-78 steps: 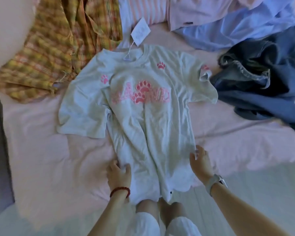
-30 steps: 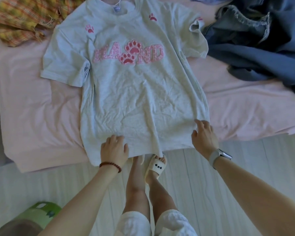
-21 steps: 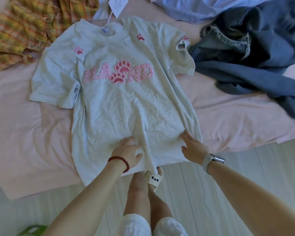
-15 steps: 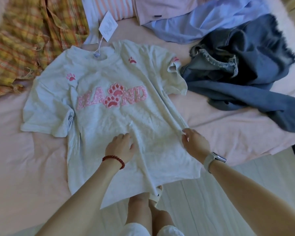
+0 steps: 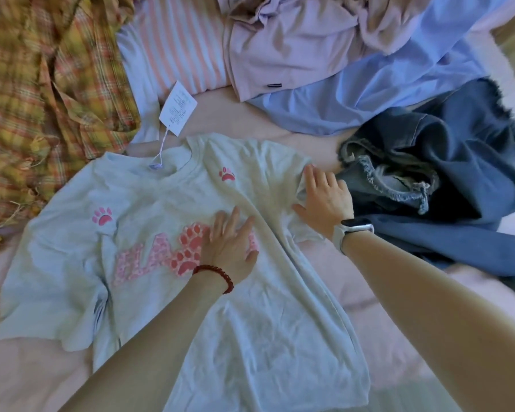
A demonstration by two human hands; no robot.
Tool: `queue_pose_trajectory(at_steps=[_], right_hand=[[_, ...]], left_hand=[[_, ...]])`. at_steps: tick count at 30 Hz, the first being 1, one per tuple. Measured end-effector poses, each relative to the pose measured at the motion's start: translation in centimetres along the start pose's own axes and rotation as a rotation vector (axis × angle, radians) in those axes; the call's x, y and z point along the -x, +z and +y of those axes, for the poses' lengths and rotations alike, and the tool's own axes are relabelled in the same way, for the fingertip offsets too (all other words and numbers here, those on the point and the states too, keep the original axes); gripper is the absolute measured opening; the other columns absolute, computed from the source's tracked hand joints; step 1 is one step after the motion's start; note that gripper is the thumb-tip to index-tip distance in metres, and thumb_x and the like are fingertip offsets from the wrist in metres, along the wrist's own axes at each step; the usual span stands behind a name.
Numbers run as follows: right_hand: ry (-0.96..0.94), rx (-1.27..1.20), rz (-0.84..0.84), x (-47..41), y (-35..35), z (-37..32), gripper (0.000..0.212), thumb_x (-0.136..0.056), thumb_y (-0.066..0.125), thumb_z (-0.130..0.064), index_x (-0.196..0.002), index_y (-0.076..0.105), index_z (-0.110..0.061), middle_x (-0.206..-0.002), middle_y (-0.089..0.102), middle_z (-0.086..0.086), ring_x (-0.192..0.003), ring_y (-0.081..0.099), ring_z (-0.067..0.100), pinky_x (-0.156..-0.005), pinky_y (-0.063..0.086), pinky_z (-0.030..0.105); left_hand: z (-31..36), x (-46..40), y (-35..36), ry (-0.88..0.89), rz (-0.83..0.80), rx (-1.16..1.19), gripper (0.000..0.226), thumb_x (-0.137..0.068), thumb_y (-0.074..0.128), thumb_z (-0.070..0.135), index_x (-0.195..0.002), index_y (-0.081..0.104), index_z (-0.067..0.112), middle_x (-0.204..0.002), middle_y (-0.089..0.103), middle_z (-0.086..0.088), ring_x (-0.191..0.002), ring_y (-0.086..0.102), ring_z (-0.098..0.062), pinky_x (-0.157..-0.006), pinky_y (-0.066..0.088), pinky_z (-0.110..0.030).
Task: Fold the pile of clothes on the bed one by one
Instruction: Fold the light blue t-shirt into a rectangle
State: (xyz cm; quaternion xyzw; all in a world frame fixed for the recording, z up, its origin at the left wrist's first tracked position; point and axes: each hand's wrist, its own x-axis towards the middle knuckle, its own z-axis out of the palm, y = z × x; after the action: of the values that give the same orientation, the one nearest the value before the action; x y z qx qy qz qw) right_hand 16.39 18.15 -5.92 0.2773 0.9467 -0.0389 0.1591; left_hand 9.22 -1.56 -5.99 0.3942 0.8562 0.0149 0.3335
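Observation:
A pale grey T-shirt (image 5: 149, 292) with pink paw prints and pink lettering lies face up and spread flat on the pink bed sheet (image 5: 378, 298). A white paper tag (image 5: 177, 109) hangs from its collar. My left hand (image 5: 229, 245), with a red bead bracelet, presses flat on the chest lettering, fingers straight. My right hand (image 5: 324, 200), with a watch on its wrist, rests on the shirt's right sleeve with fingers spread; whether it grips the sleeve edge is hidden.
Unfolded clothes ring the T-shirt: a yellow plaid shirt (image 5: 42, 93) at the far left, a pink-striped garment (image 5: 179, 46), a lilac garment (image 5: 286, 43), a light blue shirt (image 5: 378, 93), and dark denim (image 5: 443, 179) right beside my right hand.
Both hands slid up the T-shirt from its hem: the left to the chest lettering, the right to the right sleeve. The view moved up over the bed.

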Motion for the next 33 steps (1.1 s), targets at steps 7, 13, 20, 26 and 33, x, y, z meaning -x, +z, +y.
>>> queue_pose_trajectory(at_steps=[7, 13, 20, 26, 33], right_hand=[[0.027, 0.065, 0.001, -3.0, -0.8, 6.2, 0.023, -0.094, 0.034, -0.008, -0.110, 0.049, -0.002, -0.103, 0.065, 0.018, -0.094, 0.060, 0.035, -0.082, 0.034, 0.039], [0.402, -0.295, -0.033, -5.2, -1.3, 13.1, 0.028, -0.100, 0.028, -0.022, -0.116, 0.045, -0.007, -0.110, 0.060, 0.021, -0.098, 0.057, 0.040, -0.073, 0.038, 0.038], [0.192, -0.980, -0.049, -4.7, -1.8, 13.4, 0.021, -0.096, 0.047, -0.028, -0.107, 0.051, -0.010, -0.086, 0.053, -0.001, -0.082, 0.051, 0.018, -0.067, 0.036, 0.027], [0.188, -0.885, -0.148, -4.7, -3.7, 12.7, 0.022, -0.094, 0.050, -0.027, -0.084, 0.055, -0.008, -0.070, 0.050, -0.001, -0.072, 0.047, 0.018, -0.059, 0.035, 0.028], [-0.236, -1.406, -0.471, 2.3, -6.5, 4.7, 0.027, -0.096, 0.044, -0.004, -0.113, 0.057, -0.022, -0.095, 0.065, 0.002, -0.083, 0.063, 0.015, -0.079, 0.053, 0.031]], left_hand=[[3.2, -2.5, 0.4, -0.056, 0.057, -0.088, 0.070, -0.093, 0.033, 0.053, -0.147, -0.008, 0.034, -0.154, -0.023, -0.002, -0.142, -0.019, -0.029, -0.111, -0.007, -0.056], [6.7, -5.7, 1.3, -0.111, -0.022, -0.063, 0.067, -0.092, 0.029, 0.056, -0.145, -0.008, 0.039, -0.153, -0.025, 0.000, -0.141, -0.018, -0.032, -0.112, 0.000, -0.057], [7.3, -6.8, 1.0, -0.182, -0.119, -0.050, 0.071, -0.091, 0.038, 0.054, -0.144, -0.008, 0.043, -0.152, -0.029, 0.000, -0.140, -0.022, -0.034, -0.110, 0.001, -0.060], [6.7, -6.8, -1.4, -0.209, 0.014, 0.266, 0.050, -0.095, 0.046, 0.034, -0.142, 0.032, 0.025, -0.155, 0.013, 0.000, -0.143, 0.008, -0.022, -0.114, 0.016, -0.037], [5.4, -4.6, -5.2, -0.561, 0.199, 1.853, 0.041, -0.098, 0.028, 0.046, -0.113, 0.053, 0.017, -0.100, 0.061, 0.000, -0.092, 0.056, -0.017, -0.079, 0.043, -0.035]])
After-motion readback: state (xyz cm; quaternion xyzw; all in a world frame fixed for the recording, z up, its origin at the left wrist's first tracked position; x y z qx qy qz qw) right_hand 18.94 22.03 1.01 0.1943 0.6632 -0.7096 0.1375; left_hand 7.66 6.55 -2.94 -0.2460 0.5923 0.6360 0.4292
